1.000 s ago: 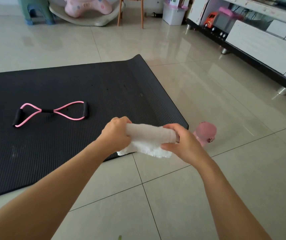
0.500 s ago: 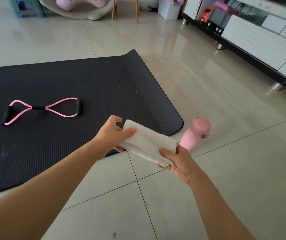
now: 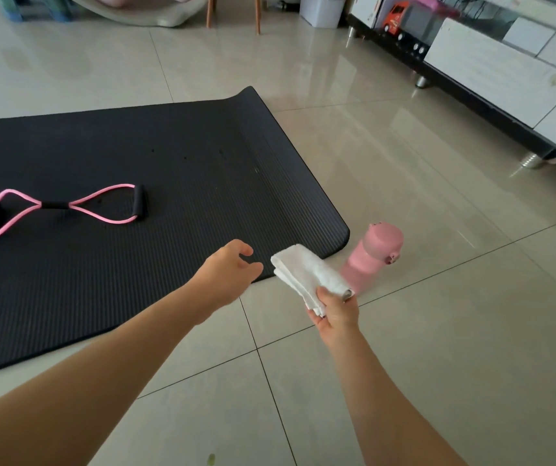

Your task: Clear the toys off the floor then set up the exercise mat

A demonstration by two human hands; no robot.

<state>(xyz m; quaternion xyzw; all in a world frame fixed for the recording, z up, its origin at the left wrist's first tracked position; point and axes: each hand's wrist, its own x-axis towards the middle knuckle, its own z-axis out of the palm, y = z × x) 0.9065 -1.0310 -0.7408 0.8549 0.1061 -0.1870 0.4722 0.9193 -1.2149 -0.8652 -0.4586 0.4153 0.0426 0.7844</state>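
A black exercise mat (image 3: 175, 176) lies unrolled on the tiled floor. A pink figure-eight resistance band (image 3: 61, 210) with black handles rests on its left part. My right hand (image 3: 335, 311) grips one end of a folded white towel (image 3: 306, 274), held just above the mat's near right corner. My left hand (image 3: 229, 274) hovers beside the towel with fingers apart and holds nothing. A pink water bottle (image 3: 372, 253) stands on the tiles just right of that corner.
A low white and black TV cabinet (image 3: 491, 79) runs along the right, with a red toy truck (image 3: 392, 18) on its shelf. At the back stand a white bin (image 3: 322, 10), wooden chair legs (image 3: 232, 11) and a pale rocker toy (image 3: 155, 8).
My left hand has let go of the towel and drawn left. The right hand alone now holds it, lower and further right. The view has tilted down a little.
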